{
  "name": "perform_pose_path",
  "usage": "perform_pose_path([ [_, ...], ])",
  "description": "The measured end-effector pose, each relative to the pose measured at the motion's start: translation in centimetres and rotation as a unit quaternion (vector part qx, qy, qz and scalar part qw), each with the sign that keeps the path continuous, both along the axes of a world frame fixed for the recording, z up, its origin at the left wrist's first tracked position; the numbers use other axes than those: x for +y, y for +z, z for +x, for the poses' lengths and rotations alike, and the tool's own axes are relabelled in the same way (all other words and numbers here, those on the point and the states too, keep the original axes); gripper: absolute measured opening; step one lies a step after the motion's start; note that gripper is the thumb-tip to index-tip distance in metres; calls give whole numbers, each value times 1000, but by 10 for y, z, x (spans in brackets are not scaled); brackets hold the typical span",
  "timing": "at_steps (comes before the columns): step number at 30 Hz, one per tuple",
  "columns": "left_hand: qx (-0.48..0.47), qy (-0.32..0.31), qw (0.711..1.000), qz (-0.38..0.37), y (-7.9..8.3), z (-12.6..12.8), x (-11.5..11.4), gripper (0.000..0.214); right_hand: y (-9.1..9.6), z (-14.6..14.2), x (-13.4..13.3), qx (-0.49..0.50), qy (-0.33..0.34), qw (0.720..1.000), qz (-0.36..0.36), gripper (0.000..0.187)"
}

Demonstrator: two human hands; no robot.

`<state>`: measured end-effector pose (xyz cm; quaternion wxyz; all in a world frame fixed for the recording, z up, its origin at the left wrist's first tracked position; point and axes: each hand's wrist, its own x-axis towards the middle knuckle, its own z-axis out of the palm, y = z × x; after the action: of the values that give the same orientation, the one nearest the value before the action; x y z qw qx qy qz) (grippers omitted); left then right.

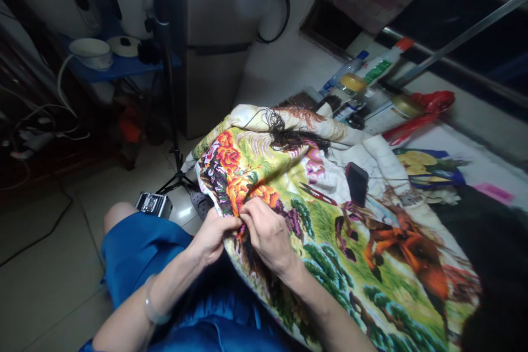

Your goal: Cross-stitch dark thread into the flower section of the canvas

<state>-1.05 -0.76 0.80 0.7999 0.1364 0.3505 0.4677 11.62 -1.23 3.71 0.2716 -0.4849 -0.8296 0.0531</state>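
Observation:
A large cross-stitch cloth point(330, 225) with orange flowers, green trees and a brown horse spreads over my lap and the table. My left hand point(214, 234) grips its near left edge, thumb on top and fingers underneath. Close beside that thumb, my right hand point(264, 228) is pinched over the flowers; a needle or thread between its fingertips is too small to make out. On the cloth lie a bundle of dark threads point(295, 135), red-handled snips point(317, 193) and a dark phone point(357, 182).
Bottles and jars point(352, 85) stand at the table's back by the window, near a red plastic bag point(433, 107). A tripod point(171, 121) stands on the floor beyond my knee, by a silver case point(154, 204). Further back are a fridge point(218, 82) and a blue table point(124, 69) with a pot.

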Motion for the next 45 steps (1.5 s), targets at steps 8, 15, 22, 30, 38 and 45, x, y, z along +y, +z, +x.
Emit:
perform_pose_path([
  [8, 1, 4, 1000, -12, 5, 0, 1, 41, 4, 6, 5, 176, -57, 980, -68, 11],
  [15, -1, -1, 1000, -13, 7, 1, 2, 41, 0, 10, -9, 228, -78, 969, 60, 11],
  [22, 7, 2, 1000, -17, 7, 1, 2, 42, 3, 11, -11, 216, -107, 965, 105, 13],
  [30, 7, 7, 1000, -17, 2, 2, 1, 40, 11, 15, -14, 153, -75, 975, -145, 21],
  [38, 6, 8, 1000, -24, 3, 1, 1, 38, 9, 17, -15, 137, -73, 977, -146, 24],
  [45, 9, 8, 1000, -20, 3, 1, 0, 38, 10, 18, -13, 122, -52, 981, -141, 26],
])
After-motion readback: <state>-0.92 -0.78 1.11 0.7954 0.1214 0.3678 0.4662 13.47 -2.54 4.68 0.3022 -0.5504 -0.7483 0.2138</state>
